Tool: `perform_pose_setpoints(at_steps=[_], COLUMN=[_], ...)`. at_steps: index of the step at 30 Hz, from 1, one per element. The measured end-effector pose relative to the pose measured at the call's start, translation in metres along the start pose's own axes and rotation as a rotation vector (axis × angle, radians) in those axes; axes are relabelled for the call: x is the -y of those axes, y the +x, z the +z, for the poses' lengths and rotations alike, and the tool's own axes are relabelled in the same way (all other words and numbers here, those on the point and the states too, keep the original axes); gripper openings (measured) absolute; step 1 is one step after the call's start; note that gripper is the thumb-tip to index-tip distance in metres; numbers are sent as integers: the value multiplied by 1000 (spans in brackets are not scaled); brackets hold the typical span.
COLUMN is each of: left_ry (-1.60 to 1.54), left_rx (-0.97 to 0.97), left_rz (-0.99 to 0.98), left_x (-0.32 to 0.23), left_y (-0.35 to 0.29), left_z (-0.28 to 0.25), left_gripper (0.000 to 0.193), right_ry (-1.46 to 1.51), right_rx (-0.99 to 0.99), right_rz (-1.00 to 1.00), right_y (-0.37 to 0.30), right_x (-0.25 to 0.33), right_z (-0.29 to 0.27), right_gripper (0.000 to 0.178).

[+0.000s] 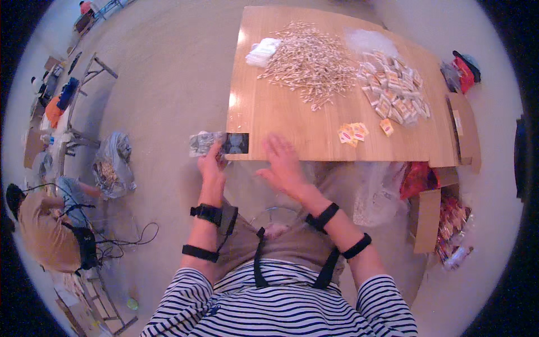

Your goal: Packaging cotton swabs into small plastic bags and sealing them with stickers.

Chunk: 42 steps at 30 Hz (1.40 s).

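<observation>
At the table's near left corner, my left hand (211, 164) has its fingers closed on a shiny, see-through plastic packet (205, 144) that sticks out past the edge. Touching or overlapping that packet is a dark rectangular piece (237, 143) lying on the corner; its kind I cannot make out. My right hand (283, 164) is open and holds nothing, fingers spread over the front edge of the wooden table (320, 143). To its right lie several orange-and-white cards (352, 133) and a single card (386, 127).
A big heap of loose cotton swabs (309, 62) covers the table's far middle, beside white sheets (263, 51). Filled swab packets (396, 90) are piled to the right, near clear plastic (370, 42). Cardboard boxes (428, 219) stand at right. Another person (53, 230) sits at left.
</observation>
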<state>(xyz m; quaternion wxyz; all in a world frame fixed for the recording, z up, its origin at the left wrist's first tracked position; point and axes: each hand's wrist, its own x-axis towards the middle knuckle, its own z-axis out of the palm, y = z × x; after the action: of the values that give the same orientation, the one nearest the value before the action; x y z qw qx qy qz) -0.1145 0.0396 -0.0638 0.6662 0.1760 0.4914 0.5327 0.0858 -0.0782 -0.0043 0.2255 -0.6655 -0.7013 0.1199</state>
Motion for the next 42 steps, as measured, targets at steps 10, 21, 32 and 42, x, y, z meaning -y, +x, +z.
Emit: perform_pose_setpoints(at_steps=[10,21,32,42], left_ry=[501,903,1499,1704], left_rx=[-47,294,723,764], left_rz=[94,342,1008,994], left_x=[12,10,23,27], left_y=[-89,-102,-87,-91], left_z=[-20,16,75,83], left_gripper=[28,28,70,90], right_ry=[-247,-290,-196,-172], right_rx=[-85,-90,-81,5], right_rz=[234,409,299,387], right_y=[-17,63,6,4], right_x=[-95,-74,-61,-122], right_z=[-73,-5,-32,-83], right_gripper=[79,90,82,84])
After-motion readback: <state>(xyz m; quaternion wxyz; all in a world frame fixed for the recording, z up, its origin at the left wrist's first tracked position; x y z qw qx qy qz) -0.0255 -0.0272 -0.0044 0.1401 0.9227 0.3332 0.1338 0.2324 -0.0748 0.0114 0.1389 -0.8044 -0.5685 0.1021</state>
